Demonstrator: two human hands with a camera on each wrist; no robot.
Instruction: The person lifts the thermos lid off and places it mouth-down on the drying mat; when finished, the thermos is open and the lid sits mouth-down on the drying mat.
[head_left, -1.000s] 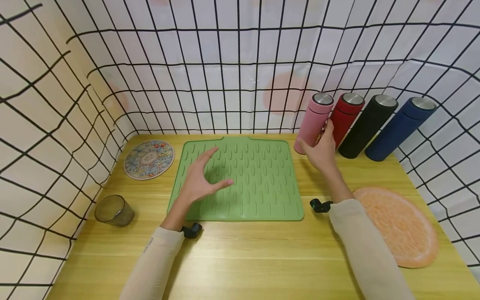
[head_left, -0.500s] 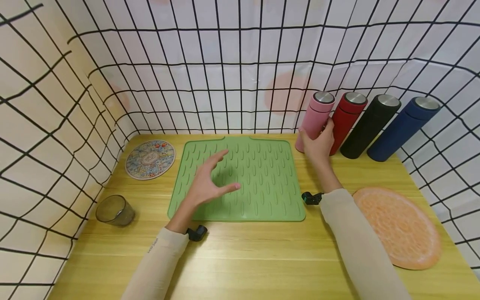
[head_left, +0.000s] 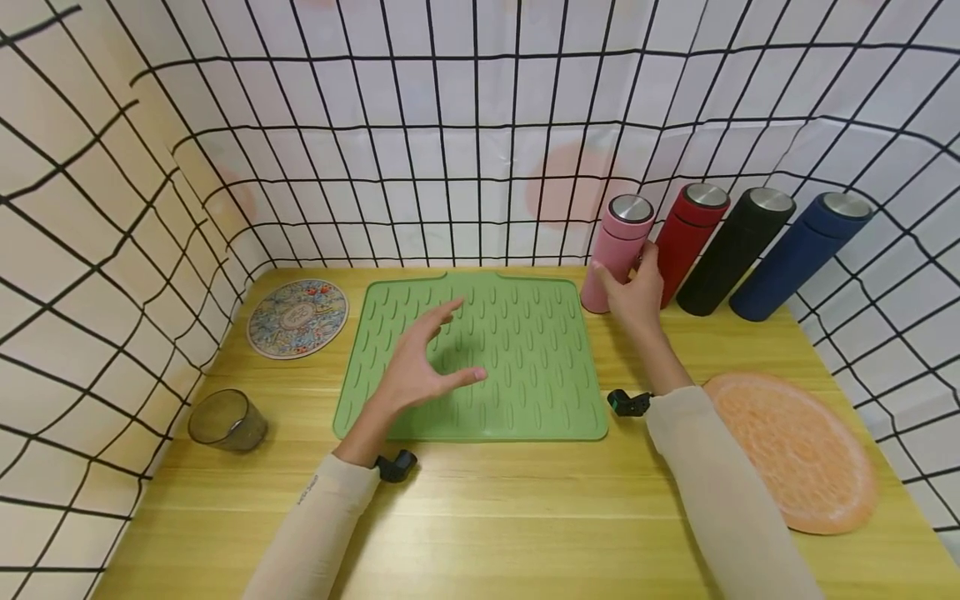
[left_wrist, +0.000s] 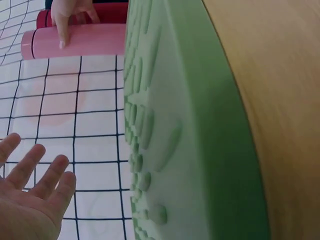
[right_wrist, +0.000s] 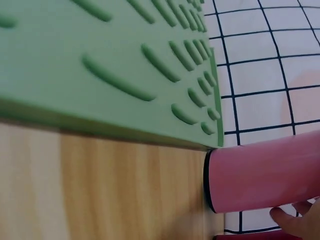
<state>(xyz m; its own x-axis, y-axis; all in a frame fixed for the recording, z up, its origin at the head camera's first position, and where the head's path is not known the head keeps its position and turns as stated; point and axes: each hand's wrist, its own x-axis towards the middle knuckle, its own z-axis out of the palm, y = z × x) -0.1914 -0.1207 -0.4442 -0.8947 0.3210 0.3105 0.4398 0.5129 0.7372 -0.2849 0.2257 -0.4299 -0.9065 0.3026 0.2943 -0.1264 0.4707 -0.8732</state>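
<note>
My right hand (head_left: 636, 293) grips a pink thermos (head_left: 617, 242) with a steel lid, thumb on its near side and fingers round its right. The bottle stands nearly upright beside the back right corner of a ribbed green mat (head_left: 517, 358). Its dark base (right_wrist: 208, 182) is close to the tabletop in the right wrist view; whether it touches, I cannot tell. Just right of that hand is a red thermos (head_left: 692, 242), partly hidden by the fingers. My left hand (head_left: 416, 362) hovers over the mat's left half, fingers and thumb spread, holding nothing.
A black thermos (head_left: 735, 254) and a blue one (head_left: 798, 258) continue the row at the back right. An orange round mat (head_left: 795, 458) lies front right. On the left are a patterned round coaster (head_left: 297, 319) and a tinted glass (head_left: 228, 421). Black wire grid (head_left: 480, 175) encloses the table.
The pink thermos has shifted left and slightly nearer, away from the red one, with my right hand round it. My left hand has drifted a little to the right over the mat.
</note>
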